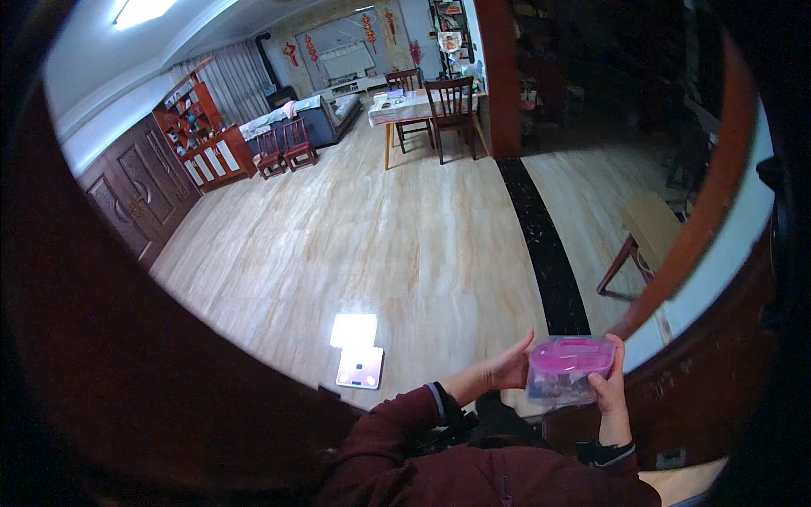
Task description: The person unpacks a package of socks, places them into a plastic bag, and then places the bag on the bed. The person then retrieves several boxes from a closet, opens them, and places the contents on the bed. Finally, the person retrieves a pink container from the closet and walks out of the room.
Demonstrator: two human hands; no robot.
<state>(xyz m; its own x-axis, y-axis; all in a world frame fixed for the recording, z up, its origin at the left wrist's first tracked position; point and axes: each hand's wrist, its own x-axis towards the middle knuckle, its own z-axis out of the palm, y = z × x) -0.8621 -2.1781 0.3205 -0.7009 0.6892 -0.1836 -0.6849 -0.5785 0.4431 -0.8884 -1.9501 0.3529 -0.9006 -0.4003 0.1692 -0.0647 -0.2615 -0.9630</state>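
Note:
A clear plastic box with a pink lid is held in front of me at the lower right. Through its walls dark contents show, too blurred to name. My right hand grips the box's right side, thumb on the front and fingers around the edge. On the opposite side, my left hand is against the box with its thumb pointing up; its other fingers are partly hidden. The lid appears to be on.
A doorway with brown wooden frame surrounds me. On the tiled floor lies a pinkish flat scale. A wooden stool stands to the right, past a black floor strip. Farther off are a table, chairs and a sofa.

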